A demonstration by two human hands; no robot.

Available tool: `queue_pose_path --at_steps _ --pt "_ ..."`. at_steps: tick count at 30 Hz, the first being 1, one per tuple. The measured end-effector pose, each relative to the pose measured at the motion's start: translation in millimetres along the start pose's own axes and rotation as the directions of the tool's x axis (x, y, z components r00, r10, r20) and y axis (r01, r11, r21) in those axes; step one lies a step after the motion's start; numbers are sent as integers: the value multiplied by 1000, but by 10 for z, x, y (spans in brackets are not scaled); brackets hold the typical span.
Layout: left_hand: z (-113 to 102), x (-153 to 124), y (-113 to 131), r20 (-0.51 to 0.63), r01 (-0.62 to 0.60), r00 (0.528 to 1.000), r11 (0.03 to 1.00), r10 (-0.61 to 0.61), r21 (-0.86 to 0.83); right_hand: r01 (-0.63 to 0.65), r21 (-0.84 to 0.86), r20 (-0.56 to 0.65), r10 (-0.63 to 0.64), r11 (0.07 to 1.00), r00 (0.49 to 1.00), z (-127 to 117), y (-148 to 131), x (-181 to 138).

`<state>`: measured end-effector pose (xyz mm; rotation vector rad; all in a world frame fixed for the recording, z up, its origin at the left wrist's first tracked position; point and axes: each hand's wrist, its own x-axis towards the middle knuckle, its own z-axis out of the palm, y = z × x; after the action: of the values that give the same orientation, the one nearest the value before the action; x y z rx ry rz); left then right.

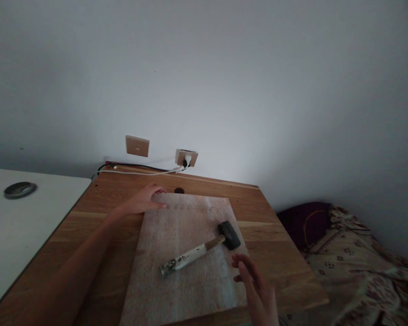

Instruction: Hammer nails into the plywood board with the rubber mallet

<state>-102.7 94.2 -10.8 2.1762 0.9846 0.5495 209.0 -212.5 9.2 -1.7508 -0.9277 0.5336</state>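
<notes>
The left hand (147, 199) has hold of the far left corner of the wooden board (177, 228). Its thumb lies flat on top and its fingers reach to the far edge, so the hand is bent around the corner like a letter C. The right hand (259, 288) is let go and holds nothing. It is partly open, with its fingers softly curled and a gap by the thumb. It is over the right side of the board, near the hammer (196, 252) — I can't tell if it touches the wood.

The hammer lies on the board between the two hands. Its dark head (229, 235) is up by the right edge, and its handle slants down to the left. White paint covers much of the handle, and the paint looks worn and spotty.

There is a tiny mark on the wall plate (137, 147), too small to read. Next to it, a white plug (188, 158) sits in the wall socket (194, 157).

The left arm (95, 253) stretches a long way, from the bottom left up to the corner. The right hand comes in from the bottom, its fingers pointing up and left. The board lies on the brown table (275, 244), a bit crooked.
</notes>
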Motion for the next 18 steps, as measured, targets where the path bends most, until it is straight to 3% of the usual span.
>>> queue_pose_path --at_steps 2,4,7,10,13,18 --pt "-116 -70 -107 25 -14 1000 998 12 69 184 -133 20 -183 974 983 115 137 -127" --pt "-205 -144 -234 60 -17 998 992 10 121 414 -225 153 -388 882 909 277 309 -280" --pt "-263 -209 -373 79 35 996 981 -51 193 568 -367 297 -485 737 822 464 560 -443" --pt "-222 -184 -388 89 44 994 963 -70 266 605 -456 323 -513 652 796 472 745 -435" --pt "-64 -94 -302 90 32 994 945 -65 324 621 -507 321 -538 597 779 306 879 -286" --pt "502 178 101 14 108 992 909 -124 402 530 -610 241 -500 589 832 -217 1013 87"
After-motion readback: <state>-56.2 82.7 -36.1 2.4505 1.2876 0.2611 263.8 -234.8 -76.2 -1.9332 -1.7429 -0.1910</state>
